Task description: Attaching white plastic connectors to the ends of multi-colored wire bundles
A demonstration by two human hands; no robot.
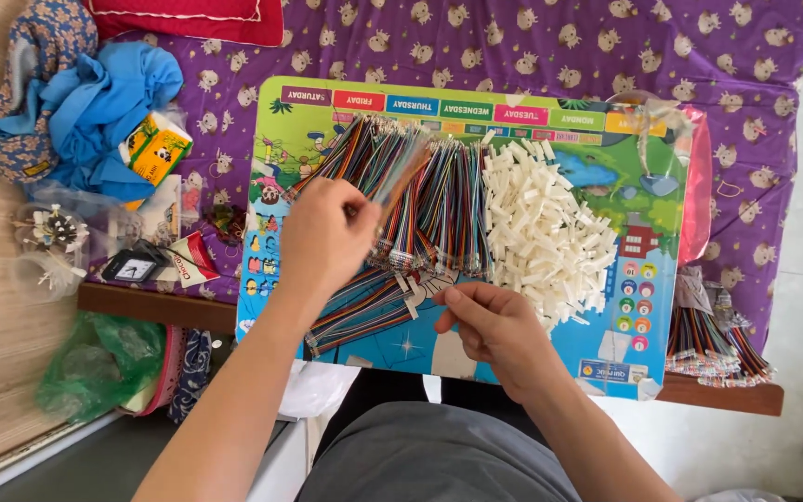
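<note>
A: On the colourful picture board (pixel 327 130) across your lap, at about 10 o'clock from its middle, your left hand (pixel 325 237) is pinched shut on a strip of multicoloured ribbon wires (pixel 400 177). The strip slants up toward 1 o'clock and looks blurred.

B: And your right hand?

A: Your right hand (pixel 493 327) sits at 6 o'clock on the board. Its fingers are curled together, but I cannot tell what they grip, if anything. It lies just beside a small white connector (pixel 414 296) on the flat wire bundles (pixel 357 311).

B: Where is the rest?

A: The main stack of ribbon wires (pixel 439 200) lies at the centre. The heap of white plastic connectors (pixel 543 228) touches it at 3 o'clock. More wire bundles (pixel 713 342) lie off the board at 4 o'clock, on the purple sheet (pixel 745 56).
</note>
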